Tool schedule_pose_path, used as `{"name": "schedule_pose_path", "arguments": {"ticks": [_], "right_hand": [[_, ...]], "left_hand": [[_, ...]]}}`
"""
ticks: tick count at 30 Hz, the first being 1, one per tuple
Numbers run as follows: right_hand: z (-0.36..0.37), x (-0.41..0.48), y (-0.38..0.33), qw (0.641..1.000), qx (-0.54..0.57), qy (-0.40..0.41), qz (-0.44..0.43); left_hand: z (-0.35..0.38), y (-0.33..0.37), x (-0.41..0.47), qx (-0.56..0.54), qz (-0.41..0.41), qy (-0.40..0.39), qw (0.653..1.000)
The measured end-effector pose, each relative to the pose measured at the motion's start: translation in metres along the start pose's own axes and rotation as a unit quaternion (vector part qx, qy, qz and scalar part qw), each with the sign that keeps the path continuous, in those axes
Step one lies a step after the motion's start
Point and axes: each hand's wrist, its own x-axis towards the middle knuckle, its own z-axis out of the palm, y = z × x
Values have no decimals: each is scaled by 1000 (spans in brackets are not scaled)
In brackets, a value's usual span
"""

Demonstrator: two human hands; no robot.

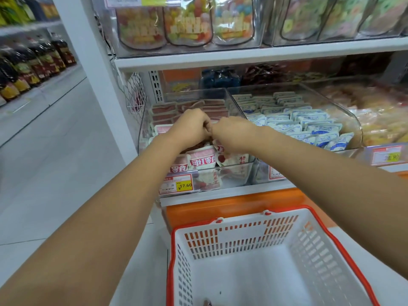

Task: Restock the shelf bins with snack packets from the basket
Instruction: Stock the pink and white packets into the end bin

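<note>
Both my hands reach into the clear shelf bin [239,173] that holds several pink and white snack packets [202,159]. My left hand [191,129] has its fingers curled down among the packets. My right hand [234,133] sits right beside it, knuckles touching, fingers curled downward too. What the fingers hold is hidden behind the hands. The white basket with the red rim [273,239] stands below the shelf; almost nothing shows inside it.
A neighbouring clear bin [355,127] holds several blue and white packets [309,127]. Yellow price tags [180,185] hang on the shelf edge. Candy bags fill the shelf above [187,25]. An aisle with bottles [33,67] lies to the left.
</note>
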Motion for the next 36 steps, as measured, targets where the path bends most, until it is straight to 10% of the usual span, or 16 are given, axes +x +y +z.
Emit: {"name": "schedule_pose_path", "arguments": {"ticks": [9,15,21,25,28,36], "right_hand": [[29,-10,3,996,52,60,45],[57,-68,-12,915,188,356,25],[185,-104,-89,965,263,4,13],[301,-122,-126,905,355,-229,46],[351,-139,-157,851,420,-312,51],[375,-144,-171,898,274,-346,-6]], "left_hand": [[13,0,-104,-41,44,193,979],[78,-24,-171,8,27,-47,998],[140,-58,-222,124,-48,-359,924],[150,-66,-225,137,-97,-415,894],[155,-68,-220,128,-106,-425,890],[163,-68,-206,121,-143,-419,888]]}}
